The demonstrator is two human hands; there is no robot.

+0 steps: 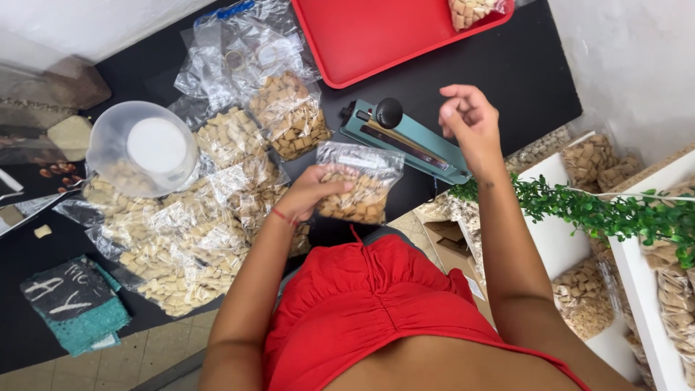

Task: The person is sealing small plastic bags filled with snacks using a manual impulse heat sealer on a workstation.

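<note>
Gripping one snack bag [356, 190], left hand [313, 194]; right hand [470, 123] loosely curled, empty; one sealer [405, 141].

Left hand [308, 194] grips snack bag [356, 185] btwn sealer [405, 141] & pile of bags [210, 210]; right hand [470, 119] hovers over sealer; tray [362, 36] beyond.

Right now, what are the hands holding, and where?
The left hand grips a clear plastic bag of tan square pieces by its left edge. The right hand holds nothing.
</note>
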